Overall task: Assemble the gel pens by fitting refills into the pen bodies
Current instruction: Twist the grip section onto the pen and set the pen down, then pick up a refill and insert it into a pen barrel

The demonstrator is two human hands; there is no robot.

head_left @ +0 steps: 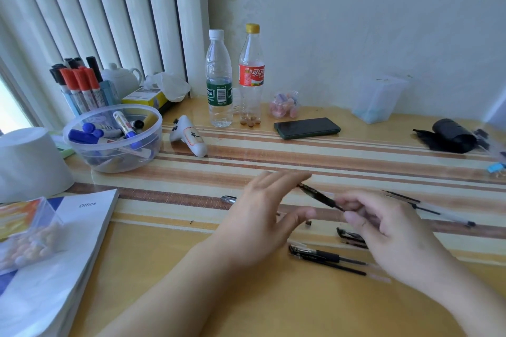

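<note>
My right hand (383,223) pinches a black gel pen body (319,195) that points up and left over the table. My left hand (265,213) is spread open just left of it, fingertips near the pen's far end, holding nothing. Below the hands lie a black pen with a clip (325,256), a thin refill (347,269) and a loose clip piece (349,234). More refills and clear tubes (427,206) lie to the right. A small black part (308,223) rests near my left thumb. A pen tip (228,199) pokes out behind my left hand.
A clear bowl of markers (113,137) and a marker holder (82,85) stand at left, beside a white roll (30,161) and an Office book (63,254). Two bottles (219,79), a phone (306,128), a white controller (189,139) and a black roll (451,139) sit farther back.
</note>
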